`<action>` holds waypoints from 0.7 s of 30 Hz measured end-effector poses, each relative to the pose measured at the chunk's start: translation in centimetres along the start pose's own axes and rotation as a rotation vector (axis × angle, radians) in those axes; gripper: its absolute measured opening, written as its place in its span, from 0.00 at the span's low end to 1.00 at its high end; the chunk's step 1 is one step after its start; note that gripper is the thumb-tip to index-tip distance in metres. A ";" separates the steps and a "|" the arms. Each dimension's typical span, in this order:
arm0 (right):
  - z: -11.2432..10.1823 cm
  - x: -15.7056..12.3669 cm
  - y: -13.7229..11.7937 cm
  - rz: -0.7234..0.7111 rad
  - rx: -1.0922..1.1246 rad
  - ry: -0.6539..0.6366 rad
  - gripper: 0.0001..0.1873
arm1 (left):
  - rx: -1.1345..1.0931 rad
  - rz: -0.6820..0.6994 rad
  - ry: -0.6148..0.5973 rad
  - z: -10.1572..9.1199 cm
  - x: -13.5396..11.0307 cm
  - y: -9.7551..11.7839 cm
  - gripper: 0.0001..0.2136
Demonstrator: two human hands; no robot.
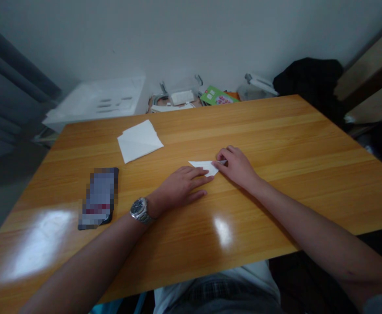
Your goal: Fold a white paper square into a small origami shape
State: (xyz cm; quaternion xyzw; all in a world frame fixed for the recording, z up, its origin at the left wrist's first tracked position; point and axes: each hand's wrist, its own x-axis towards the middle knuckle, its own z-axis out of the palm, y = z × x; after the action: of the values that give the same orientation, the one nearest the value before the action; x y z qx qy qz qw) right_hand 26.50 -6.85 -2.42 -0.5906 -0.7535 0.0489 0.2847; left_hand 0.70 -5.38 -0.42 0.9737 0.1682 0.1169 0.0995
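A small folded piece of white paper [201, 165] lies on the wooden table [259, 131], roughly triangular with its long edge at the far side. My left hand [182, 187], with a metal watch [140, 209] on the wrist, rests with fingers stretched out, the fingertips on the paper's near left part. My right hand [237, 165] pinches the paper's right end between thumb and fingers. Part of the paper is hidden under both hands.
A stack of white paper sheets [138, 141] lies further back on the left. A phone [100, 196], its screen blurred, is left of my left forearm. Behind the table stand a white plastic basin [119, 93] and a green booklet [215, 95]; black fabric [308, 78] is at the right.
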 end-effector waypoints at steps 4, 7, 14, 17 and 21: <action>-0.1 0.0 0.0 -0.003 0.004 -0.003 0.08 | 0.009 -0.006 -0.022 -0.1 0.0 0.0 0.22; -0.1 0.1 0.0 -0.001 0.000 -0.001 0.08 | 0.013 0.004 -0.034 0.0 0.0 -0.1 0.23; 0.0 0.1 0.1 0.008 -0.004 -0.013 0.08 | 0.004 0.000 -0.030 0.2 0.2 -0.3 0.24; -0.1 0.1 -0.1 0.007 -0.005 -0.017 0.08 | 0.004 0.007 -0.018 0.2 0.2 -0.3 0.24; -0.2 0.1 -0.2 0.014 -0.002 -0.011 0.08 | 0.003 0.006 -0.012 0.1 0.3 -0.3 0.23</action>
State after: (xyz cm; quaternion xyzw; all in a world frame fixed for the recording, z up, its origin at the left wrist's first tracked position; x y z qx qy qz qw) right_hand 26.43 -6.91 -2.12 -0.5959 -0.7510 0.0533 0.2796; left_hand 0.96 -4.99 -0.53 0.9750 0.1650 0.1112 0.0985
